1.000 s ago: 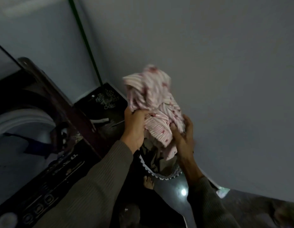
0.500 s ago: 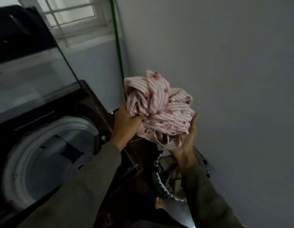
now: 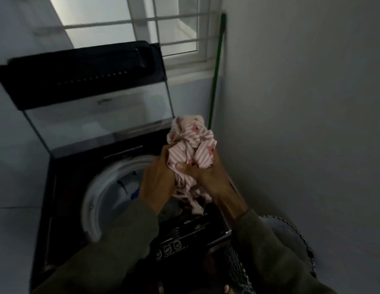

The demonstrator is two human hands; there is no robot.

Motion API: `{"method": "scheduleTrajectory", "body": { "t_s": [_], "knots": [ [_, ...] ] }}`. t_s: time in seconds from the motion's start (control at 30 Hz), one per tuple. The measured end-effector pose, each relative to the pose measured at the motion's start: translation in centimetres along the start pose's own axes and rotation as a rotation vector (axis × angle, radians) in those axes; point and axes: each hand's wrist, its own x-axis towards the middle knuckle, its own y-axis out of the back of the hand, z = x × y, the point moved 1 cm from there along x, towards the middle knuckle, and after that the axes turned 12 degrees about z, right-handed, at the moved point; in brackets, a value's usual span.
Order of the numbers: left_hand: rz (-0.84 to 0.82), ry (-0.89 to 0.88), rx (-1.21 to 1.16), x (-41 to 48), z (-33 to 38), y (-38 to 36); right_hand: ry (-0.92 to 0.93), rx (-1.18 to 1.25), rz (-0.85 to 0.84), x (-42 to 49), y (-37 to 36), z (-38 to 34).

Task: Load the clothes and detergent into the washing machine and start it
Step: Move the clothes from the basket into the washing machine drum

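A bunched pink-and-white striped garment [image 3: 192,143] is held up between both hands over the right edge of the top-loading washing machine [image 3: 63,187]. My left hand [image 3: 157,179] grips its left side and my right hand [image 3: 214,177] grips its right side. The machine's lid [image 3: 82,81] stands raised at the back. The round drum opening [image 3: 112,187] lies to the left of my hands, with some dark and blue cloth showing inside. The machine's control panel [image 3: 184,236] with buttons sits below my hands.
A laundry basket [image 3: 291,240] with a scalloped rim stands on the floor at the lower right, partly hidden by my right sleeve. A green pole [image 3: 216,71] leans in the corner. A grey wall [image 3: 301,124] is close on the right, a barred window [image 3: 163,28] behind the machine.
Both hands lifted the striped garment from above the basket and carried it left toward the machine. The view swung left, so the drum opening and raised lid are now in full view.
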Motion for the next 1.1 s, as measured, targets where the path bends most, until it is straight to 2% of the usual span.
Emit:
{"method": "scheduleTrajectory", "body": {
  "t_s": [0.07, 0.17, 0.2, 0.3, 0.37, 0.4, 0.47, 0.53, 0.63, 0.67, 0.73, 0.83, 0.93, 1.0, 1.1],
  "knots": [
    [-0.005, -0.001, -0.019, -0.5, -1.9, 1.7, 0.034, -0.085, 0.003, -0.1, -1.8, 1.2],
    [-0.11, -0.127, -0.295, -1.4, -4.6, 4.6, 0.113, -0.215, 0.004, 0.2, -4.5, 3.1],
    [-0.163, -0.058, -0.413, -1.7, -5.8, 5.4, 0.147, -0.263, -0.005, 0.2, -5.4, 3.6],
    [-0.182, 0.523, -0.888, -2.2, -10.0, 7.1, 0.27, -0.384, -0.036, 0.0, -8.3, 5.0],
    [-0.151, 0.794, -1.062, -1.8, -12.0, 8.1, 0.328, -0.439, -0.097, -0.7, -10.3, 5.6],
    [-0.162, 0.882, -1.142, -1.5, -12.6, 8.6, 0.349, -0.451, -0.146, -1.1, -11.2, 5.8],
    [-0.204, 0.951, -1.205, -0.9, -13.8, 9.0, 0.412, -0.503, -0.237, -1.3, -13.0, 7.0],
    [-0.238, 1.003, -1.152, -0.5, -15.1, 9.2, 0.426, -0.641, -0.366, -1.6, -14.9, 7.6],
    [-0.285, 0.883, -0.957, -0.1, -17.8, 9.3, 0.365, -0.695, -0.545, -1.5, -16.9, 8.4],
    [-0.29, 0.834, -0.931, 0.2, -18.4, 9.2, 0.462, -0.74, -0.542, -1.5, -17.4, 8.1],
    [-0.235, 0.735, -0.868, 1.0, -19.2, 8.9, 0.462, -0.725, -0.504, -0.9, -17.6, 8.4],
    [-0.175, 0.572, -0.779, 2.0, -20.1, 7.8, 0.26, -0.654, -0.436, 0.0, -17.3, 9.9],
    [-0.13, 0.527, -0.686, 2.1, -21.3, 6.9, 0.026, -0.539, -0.456, 1.4, -16.7, 11.5],
    [-0.128, 0.476, -0.694, 1.8, -22.1, 5.8, -0.153, -0.432, -0.301, 2.3, -16.3, 12.7],
    [-0.154, 0.571, -0.688, 0.5, -24.2, 3.4, -0.424, -0.409, -0.201, 3.2, -15.4, 14.7]
  ]
}}
